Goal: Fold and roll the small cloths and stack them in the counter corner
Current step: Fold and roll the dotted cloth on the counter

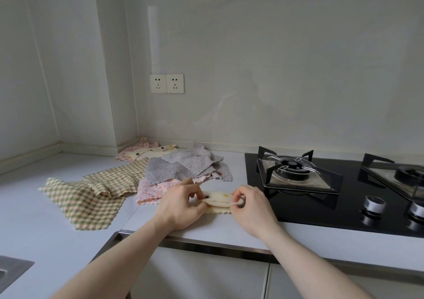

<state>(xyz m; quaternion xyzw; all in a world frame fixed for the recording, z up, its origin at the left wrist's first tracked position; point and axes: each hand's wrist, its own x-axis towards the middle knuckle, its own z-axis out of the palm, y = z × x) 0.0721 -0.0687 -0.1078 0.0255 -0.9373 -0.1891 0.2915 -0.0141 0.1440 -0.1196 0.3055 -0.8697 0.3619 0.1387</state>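
A cream cloth with coloured dots (pixel 219 201) lies folded into a narrow strip on the white counter (pixel 34 218) near its front edge. My left hand (pixel 181 207) pinches its left end and my right hand (pixel 250 209) pinches its right end. Loose cloths lie behind: a green checked cloth (pixel 91 193), a pink dotted cloth (pixel 149 192), grey dotted cloths (pixel 185 166). In the counter corner sit a cream dotted cloth (pixel 152 153) and a pink one (pixel 142 143).
A black gas hob (pixel 321 207) with pan supports (pixel 296 170) and knobs (pixel 374 203) sits just right of my hands. Two wall sockets (pixel 167 83) are above the corner. A sink edge (pixel 11 273) shows at lower left.
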